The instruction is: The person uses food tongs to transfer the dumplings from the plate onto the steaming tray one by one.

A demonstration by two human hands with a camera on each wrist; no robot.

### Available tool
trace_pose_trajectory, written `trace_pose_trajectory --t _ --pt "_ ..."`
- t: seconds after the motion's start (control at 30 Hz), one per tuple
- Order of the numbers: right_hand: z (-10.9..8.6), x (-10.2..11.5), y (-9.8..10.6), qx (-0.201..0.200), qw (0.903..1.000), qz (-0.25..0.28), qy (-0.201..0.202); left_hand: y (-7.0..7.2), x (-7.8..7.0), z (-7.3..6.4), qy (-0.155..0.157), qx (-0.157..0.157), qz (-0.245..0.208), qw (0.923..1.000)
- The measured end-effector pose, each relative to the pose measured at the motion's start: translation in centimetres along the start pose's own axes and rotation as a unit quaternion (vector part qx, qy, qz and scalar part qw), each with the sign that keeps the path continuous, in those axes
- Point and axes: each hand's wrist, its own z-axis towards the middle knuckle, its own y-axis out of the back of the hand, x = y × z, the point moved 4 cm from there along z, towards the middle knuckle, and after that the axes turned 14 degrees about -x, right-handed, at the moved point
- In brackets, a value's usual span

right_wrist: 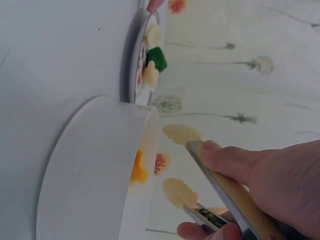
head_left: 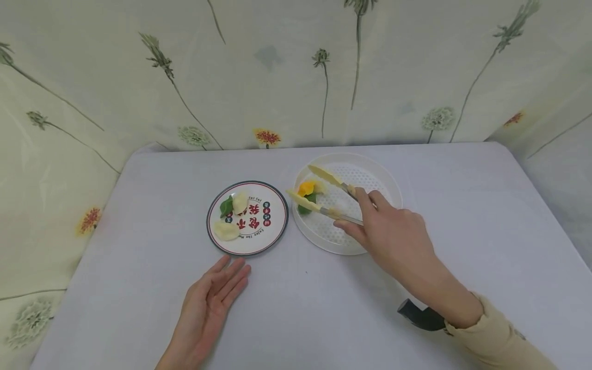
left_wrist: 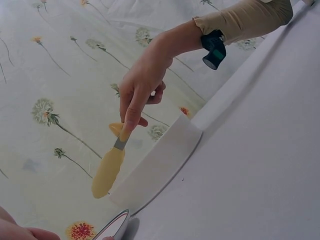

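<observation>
Tongs (head_left: 327, 211) with yellow tips are up over the white basket (head_left: 370, 180), going by the head view, and they're aimed at about 10 o'clock. As for the hands, the right hand (head_left: 395, 231) has the tongs gripped between thumb and fingers, coming in from the basket's 4 o'clock side, and the two tips are spread apart. Left hand (head_left: 210, 303) is holding nothing, fingers pretty straight and palm turned up, down at 7 o'clock from the plate (head_left: 277, 205). Fingertips are right by the plate's rim, can't tell if they're actually touching it

Inside the basket there's an orange piece (head_left: 306, 188) between 9 and 10 o'clock, kinda in between the tong tips from above, plus a green piece (head_left: 305, 207) at 9. The plate sits just beside the basket at its 9 o'clock. On it there's a green chunk (head_left: 226, 206) at 10, one pale slice (head_left: 240, 203) at 11 and another pale slice (head_left: 226, 230) at 8. Everything's on a white-covered worktop (head_left: 300, 318), flowery curtain (head_left: 277, 77) up at 12
</observation>
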Motion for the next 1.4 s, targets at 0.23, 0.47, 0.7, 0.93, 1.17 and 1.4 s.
trace_pose_trajectory --t 0.23,0.47,0.7,0.93,1.17,1.4 --pt "0.1 2.0 -0.8 0.048 0.9986 0.022 0.01 0.1 0.1 0.1 0.003 -0.002 -0.003 1.0" --pt "-0.1 4.0 -1.4 0.052 0.9975 0.03 0.037 0.0 0.1 0.0 0.002 -0.004 -0.003 1.0" --pt "-0.5 5.5 -2.3 0.078 0.9948 0.043 0.049 0.1 0.0 0.0 0.0 -0.005 0.0 1.0" --pt "-0.6 6.8 -2.9 0.065 0.994 0.05 0.073 0.0 0.0 0.0 0.001 -0.003 0.001 1.0" --pt "-0.3 8.4 -3.5 0.05 0.9923 0.059 0.097 -0.1 0.0 0.1 -0.003 -0.003 0.002 1.0" --pt "-0.3 9.7 -4.5 0.068 0.989 0.072 0.11 0.0 -0.1 0.1 -0.003 0.0 0.01 0.9999"
